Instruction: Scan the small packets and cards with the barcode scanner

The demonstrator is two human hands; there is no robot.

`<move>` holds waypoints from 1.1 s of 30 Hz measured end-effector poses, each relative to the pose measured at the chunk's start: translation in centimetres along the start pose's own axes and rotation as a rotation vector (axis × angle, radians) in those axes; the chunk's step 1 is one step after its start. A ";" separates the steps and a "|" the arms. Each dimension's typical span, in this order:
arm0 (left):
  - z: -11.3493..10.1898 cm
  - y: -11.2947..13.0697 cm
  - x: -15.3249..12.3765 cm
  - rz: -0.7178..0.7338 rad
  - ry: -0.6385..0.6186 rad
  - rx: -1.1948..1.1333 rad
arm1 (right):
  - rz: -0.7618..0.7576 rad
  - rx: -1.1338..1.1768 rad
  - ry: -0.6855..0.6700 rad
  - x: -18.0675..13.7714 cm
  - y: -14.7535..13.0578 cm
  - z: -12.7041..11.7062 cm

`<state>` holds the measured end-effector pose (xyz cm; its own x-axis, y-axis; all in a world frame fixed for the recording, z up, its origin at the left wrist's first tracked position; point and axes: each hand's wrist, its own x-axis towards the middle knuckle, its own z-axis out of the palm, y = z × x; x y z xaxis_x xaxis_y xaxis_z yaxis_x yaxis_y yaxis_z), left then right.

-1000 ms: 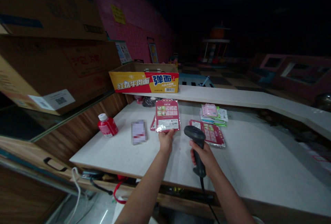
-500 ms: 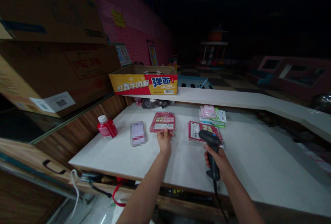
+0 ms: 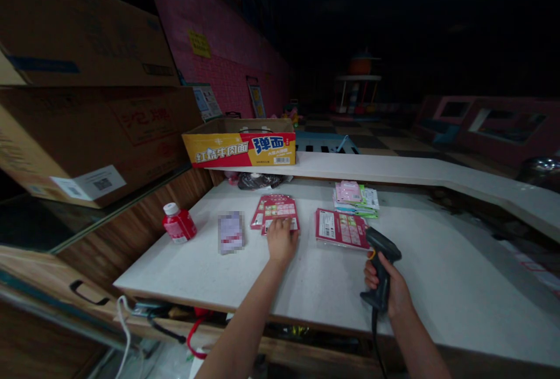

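Note:
My left hand (image 3: pixel 281 241) has its fingers bent over the near edge of a red flat package (image 3: pixel 282 209). This package lies askew on top of another red package (image 3: pixel 257 220) on the white desk. A black handheld barcode scanner (image 3: pixel 381 271) is gripped in my right hand (image 3: pixel 396 288), its head tilted toward the upper left and its cable hanging down. Just left of the scanner lies a second pile of red packages (image 3: pixel 343 230) with a white barcode label showing. Behind that pile sit several pink, white and green packets (image 3: pixel 356 197).
A red bottle with a white cap (image 3: pixel 179 224) and a blurred-out pack (image 3: pixel 231 232) are on the desk's left. An open noodle carton (image 3: pixel 242 148) sits on the raised ledge (image 3: pixel 376 163). Large cardboard boxes (image 3: pixel 96 134) are stacked at left. A dark plastic bag (image 3: pixel 260 181) lies under the ledge.
The top red package has shifted to the right over the one beneath, with my left hand on it. My right hand has moved the scanner right and down, off the right-hand pile.

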<state>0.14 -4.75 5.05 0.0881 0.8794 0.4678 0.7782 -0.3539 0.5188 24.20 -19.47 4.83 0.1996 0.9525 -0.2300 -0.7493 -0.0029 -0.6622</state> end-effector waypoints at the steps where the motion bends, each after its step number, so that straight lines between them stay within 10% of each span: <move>1: 0.0 0.1 0.1 0.015 -0.071 0.057 | -0.004 0.019 -0.002 0.0 -0.1 -0.1; 18: -2.4 -4.6 3.7 -0.024 -0.301 0.281 | 0.004 0.079 -0.004 -0.1 -0.1 -0.3; 33: 0.2 -1.2 3.7 -0.002 -0.041 -0.189 | 0.005 0.068 -0.005 0.1 -0.3 -0.1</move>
<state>-0.29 -0.99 6.05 0.1151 0.8908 0.4395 0.6477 -0.4028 0.6467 24.49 -19.37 4.88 0.1932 0.9540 -0.2294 -0.7915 0.0133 -0.6111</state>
